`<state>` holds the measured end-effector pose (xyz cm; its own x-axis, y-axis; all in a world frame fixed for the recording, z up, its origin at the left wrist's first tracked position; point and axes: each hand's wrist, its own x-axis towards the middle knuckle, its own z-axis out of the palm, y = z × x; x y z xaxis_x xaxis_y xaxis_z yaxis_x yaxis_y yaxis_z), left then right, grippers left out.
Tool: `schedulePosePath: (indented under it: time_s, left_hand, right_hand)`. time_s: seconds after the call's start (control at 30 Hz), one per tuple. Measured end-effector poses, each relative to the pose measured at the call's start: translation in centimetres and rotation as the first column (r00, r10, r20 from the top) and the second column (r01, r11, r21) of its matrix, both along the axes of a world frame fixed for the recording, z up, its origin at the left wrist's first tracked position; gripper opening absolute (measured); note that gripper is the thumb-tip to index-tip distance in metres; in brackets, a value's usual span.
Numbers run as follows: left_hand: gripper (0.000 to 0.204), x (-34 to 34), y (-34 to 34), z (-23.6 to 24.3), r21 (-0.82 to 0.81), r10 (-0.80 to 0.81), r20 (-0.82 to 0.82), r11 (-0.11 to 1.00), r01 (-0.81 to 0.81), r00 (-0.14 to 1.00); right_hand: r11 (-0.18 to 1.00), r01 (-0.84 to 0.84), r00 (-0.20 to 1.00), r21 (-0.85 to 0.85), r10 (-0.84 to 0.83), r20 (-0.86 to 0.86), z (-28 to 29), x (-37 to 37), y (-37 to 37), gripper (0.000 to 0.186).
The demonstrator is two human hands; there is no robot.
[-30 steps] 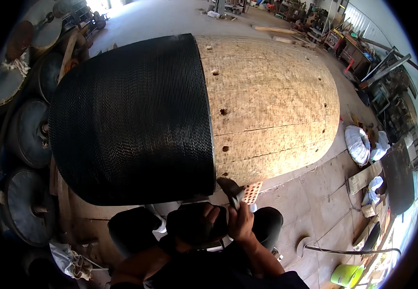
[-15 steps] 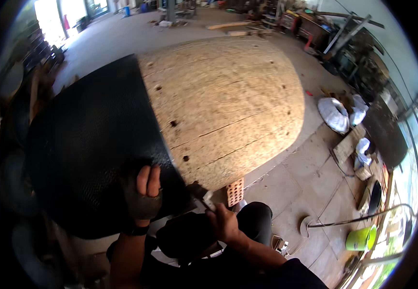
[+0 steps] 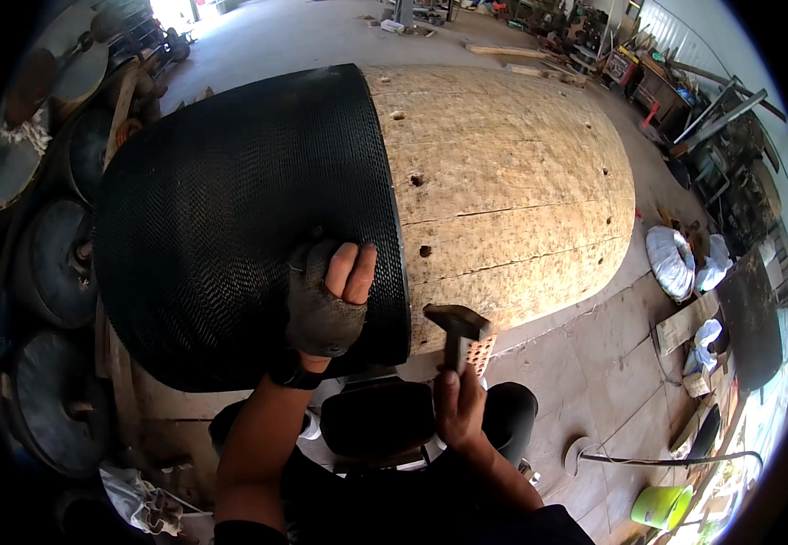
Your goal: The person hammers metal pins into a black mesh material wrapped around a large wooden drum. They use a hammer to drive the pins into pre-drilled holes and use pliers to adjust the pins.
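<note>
A large barrel-shaped drum body lies on its side before me. Its right half is bare pale wood [image 3: 512,173] with cracks and dark holes. A black ribbed sleeve [image 3: 240,182] wraps its left half. My left hand [image 3: 329,295], in a dark fingerless glove, rests on the sleeve near its edge. The fingers are curled closed; anything inside them is hidden. My right hand [image 3: 459,406] grips a hammer [image 3: 457,327] by its handle. The hammer is upright, its head in front of the lower wood; whether it touches cannot be told.
A perforated orange brick [image 3: 480,352] shows under the wood's lower side. Round drum-like pieces [image 3: 58,400] stack along the left. On the right are white bundles [image 3: 669,262], a round-based stand [image 3: 582,456] and a lime-green bucket [image 3: 662,506]. Planks [image 3: 512,53] lie farther back.
The hammer has swung up and right, away from the sleeve's lower edge. My left hand stays on the sleeve. The whole view has shifted, so the drum body appears farther right and higher.
</note>
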<state>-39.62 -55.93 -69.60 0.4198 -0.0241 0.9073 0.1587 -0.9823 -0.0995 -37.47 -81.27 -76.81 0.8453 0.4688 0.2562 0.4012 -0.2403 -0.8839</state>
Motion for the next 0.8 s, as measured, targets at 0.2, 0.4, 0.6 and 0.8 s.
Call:
schedulePosePath:
  time_s: [0.2,0.4,0.6,0.8]
  left_hand:
    - [0.039,0.1,-0.5,-0.1,-0.028,-0.016,0.018,0.999,0.016,1.0]
    - [0.038,0.3,-0.5,-0.2,-0.037,-0.016,0.056,0.999,0.019,0.998]
    - [0.039,0.8,0.1,-0.3,-0.033,-0.041,0.097,0.998,0.045,0.994]
    - [0.04,0.1,-0.5,0.1,-0.053,-0.005,0.029,0.999,0.006,1.0]
  right_hand:
    - [0.925,-0.001,0.984,-0.381,0.069,0.165,0.7,1.1,-0.4,0.02]
    - [0.975,-0.085,0.948,0.205,0.016,0.318,2.0,0.1,-1.2,0.02]
    - [0.993,0.01,0.999,-0.117,-0.006,0.034,0.3,1.2,-0.6,0.03]
    - [0.962,0.008,0.856,0.271,0.134,-0.5,0.6,2.2,0.1,0.045]
